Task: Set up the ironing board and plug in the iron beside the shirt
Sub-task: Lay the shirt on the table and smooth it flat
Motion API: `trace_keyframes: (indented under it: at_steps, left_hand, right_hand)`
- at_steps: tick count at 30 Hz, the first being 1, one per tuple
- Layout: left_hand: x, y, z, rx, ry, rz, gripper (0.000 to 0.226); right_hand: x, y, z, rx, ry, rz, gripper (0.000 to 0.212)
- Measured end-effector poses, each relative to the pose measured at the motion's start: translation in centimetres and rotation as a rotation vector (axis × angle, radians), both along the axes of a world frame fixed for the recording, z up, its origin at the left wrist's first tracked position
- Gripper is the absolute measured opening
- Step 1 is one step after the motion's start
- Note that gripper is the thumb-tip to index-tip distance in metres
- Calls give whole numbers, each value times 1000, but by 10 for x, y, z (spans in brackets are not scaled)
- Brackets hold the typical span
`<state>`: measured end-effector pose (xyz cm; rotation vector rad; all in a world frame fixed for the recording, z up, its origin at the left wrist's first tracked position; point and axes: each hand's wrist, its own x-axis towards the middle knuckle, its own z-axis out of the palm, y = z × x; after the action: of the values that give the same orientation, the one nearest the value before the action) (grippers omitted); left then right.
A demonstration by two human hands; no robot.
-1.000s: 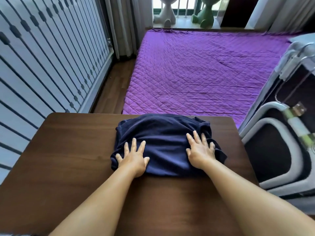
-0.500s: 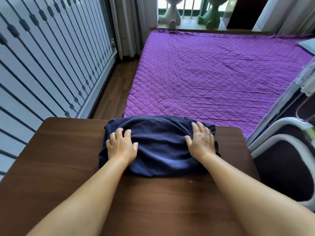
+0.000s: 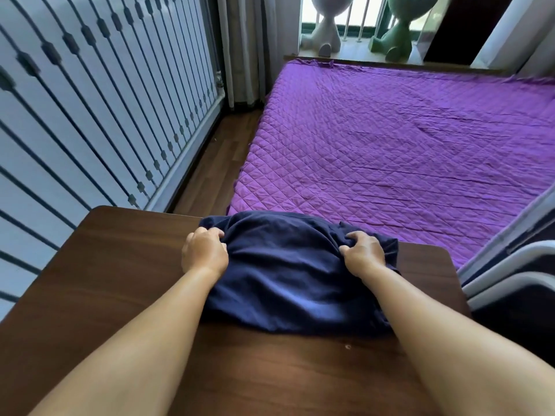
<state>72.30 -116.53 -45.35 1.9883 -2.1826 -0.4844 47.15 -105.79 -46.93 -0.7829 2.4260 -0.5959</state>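
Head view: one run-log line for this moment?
left hand: gripping shirt | right hand: gripping shirt | shirt: on table | iron: unseen

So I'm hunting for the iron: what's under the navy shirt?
The navy shirt lies on the brown table, both hands gripping it. Anything beneath the cloth is covered; no iron shows.

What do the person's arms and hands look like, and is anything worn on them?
Both forearms are bare as far as the picture shows; no sleeve is in view. The left hand and the right hand carry no glove, watch, bracelet or ring that can be seen.
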Motion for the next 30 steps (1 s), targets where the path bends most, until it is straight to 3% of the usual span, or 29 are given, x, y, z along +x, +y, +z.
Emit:
trace_keyframes:
  at_steps: [3,8,13,16,23,27,30]
  left_hand:
    - [2,4,4,-43,52,29,17]
    - [8,10,13,128,88,68,9]
    - [12,18,15,118,176,104,65]
    - [12,26,14,170,121,42,79]
    - [-5,53,34,-83,-94,-331,99]
    - [0,70,52,-62,-238,-711,97]
    - [2,84,56,32,-336,-863,89]
  right_hand:
    - [3,-1,0,-85,2,-57,25]
    - [10,7,6,-233,-62,-72,24]
    - [19,18,28,-396,-136,-25,34]
    - [31,34,41,-446,-193,16,40]
    - [63,71,61,-487,-184,149,42]
    - [86,94,72,-513,-169,194,49]
    - [103,106,81,-544,-200,229,45]
